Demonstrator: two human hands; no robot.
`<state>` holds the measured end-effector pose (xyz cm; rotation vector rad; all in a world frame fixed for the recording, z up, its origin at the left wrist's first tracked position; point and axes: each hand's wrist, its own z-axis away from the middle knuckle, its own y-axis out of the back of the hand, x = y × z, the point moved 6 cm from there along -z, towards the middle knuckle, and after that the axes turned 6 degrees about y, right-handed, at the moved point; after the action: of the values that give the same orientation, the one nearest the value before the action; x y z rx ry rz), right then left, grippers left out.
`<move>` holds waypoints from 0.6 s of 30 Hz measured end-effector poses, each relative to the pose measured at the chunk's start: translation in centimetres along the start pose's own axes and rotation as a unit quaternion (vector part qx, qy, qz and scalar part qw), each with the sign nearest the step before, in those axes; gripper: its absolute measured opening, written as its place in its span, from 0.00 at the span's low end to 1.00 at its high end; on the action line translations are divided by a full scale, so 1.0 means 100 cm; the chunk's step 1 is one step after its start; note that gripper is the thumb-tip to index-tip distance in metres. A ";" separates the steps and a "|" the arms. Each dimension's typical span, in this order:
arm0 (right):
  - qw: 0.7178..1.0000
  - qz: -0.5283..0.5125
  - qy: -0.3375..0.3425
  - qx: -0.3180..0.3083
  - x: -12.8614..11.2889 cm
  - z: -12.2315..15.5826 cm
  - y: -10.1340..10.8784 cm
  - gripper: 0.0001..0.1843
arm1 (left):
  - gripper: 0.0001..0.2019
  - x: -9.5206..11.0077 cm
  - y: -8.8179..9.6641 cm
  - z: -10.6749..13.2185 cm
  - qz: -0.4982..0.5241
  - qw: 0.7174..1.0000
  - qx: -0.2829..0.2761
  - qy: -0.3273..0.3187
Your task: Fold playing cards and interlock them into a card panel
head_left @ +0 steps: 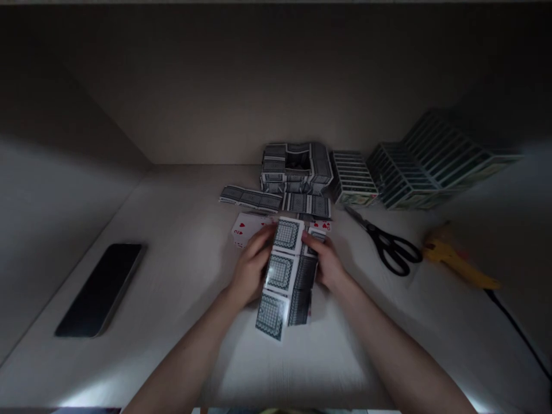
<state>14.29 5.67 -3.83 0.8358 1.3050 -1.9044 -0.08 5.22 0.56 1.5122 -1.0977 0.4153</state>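
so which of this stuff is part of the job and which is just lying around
Part of the job:
left hand
right hand
playing cards under them
card structure behind

Just lying about:
black-handled scissors
smartphone
yellow corded tool

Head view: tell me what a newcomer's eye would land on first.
At the centre, the left hand and right hand close on a standing row of patterned-back playing cards. Behind them rises a walled card structure, with long rows of upright cards to its right. Black-handled scissors lie right of the hands, and a dark smartphone lies far left.
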 end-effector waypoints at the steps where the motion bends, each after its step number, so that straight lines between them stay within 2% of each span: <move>1: 1.000 -0.006 0.018 0.018 -0.002 0.000 0.002 0.16 | 0.20 0.002 0.001 0.000 0.010 1.000 0.003 -0.005; 4: 0.996 -0.028 0.050 0.062 -0.007 -0.002 0.008 0.17 | 0.22 0.007 -0.001 -0.001 0.040 0.999 -0.014 -0.023; 6: 0.995 -0.037 0.057 0.076 -0.009 -0.004 0.013 0.16 | 0.22 0.008 -0.003 0.000 0.070 0.997 -0.036 -0.009; 8: 0.993 -0.044 0.061 0.087 -0.010 -0.006 0.016 0.15 | 0.24 0.008 -0.005 0.002 0.143 0.988 -0.055 0.011; 10: 0.990 -0.050 0.077 0.106 -0.011 -0.008 0.020 0.15 | 0.28 0.005 -0.007 0.004 0.244 0.964 -0.081 0.064; 14: 0.977 -0.008 0.159 0.139 -0.019 -0.007 0.023 0.18 | 0.35 -0.009 -0.010 0.003 0.388 0.883 -0.105 0.241; 16: 0.971 0.046 0.195 0.135 -0.021 -0.004 0.021 0.19 | 0.33 -0.013 -0.010 0.001 0.414 0.854 -0.136 0.284; 18: 0.971 0.087 0.195 0.109 -0.019 -0.002 0.018 0.19 | 0.25 -0.017 -0.012 0.000 0.408 0.836 -0.189 0.314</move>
<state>16.85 5.72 -3.23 1.4471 1.2044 -1.8211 0.07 5.80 -1.40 0.4138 -1.1422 1.1172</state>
